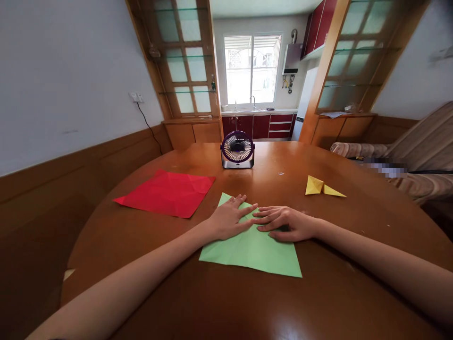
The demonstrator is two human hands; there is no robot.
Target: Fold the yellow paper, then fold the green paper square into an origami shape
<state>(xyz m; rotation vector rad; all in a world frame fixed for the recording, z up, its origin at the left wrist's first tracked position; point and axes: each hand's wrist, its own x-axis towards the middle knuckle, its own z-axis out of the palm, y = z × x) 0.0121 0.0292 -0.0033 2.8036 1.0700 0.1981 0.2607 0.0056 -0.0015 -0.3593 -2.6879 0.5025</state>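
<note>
A light green sheet of paper (251, 255) lies on the table in front of me, with faint creases across it and its far edge partly under my hands. My left hand (231, 217) rests flat on its upper left part, fingers spread. On its upper right edge lies my right hand (283, 222), palm down, fingers stretched toward the left hand and slightly apart. The two hands nearly meet at the fingertips. Neither hand grips the paper; both touch it from above.
A creased red sheet of paper (166, 193) lies to the left. To the right sits a folded yellow paper piece (314, 185). A small purple fan (237, 147) stands toward the back of the round wooden table (159, 293). A striped sofa (421, 146) is at the right.
</note>
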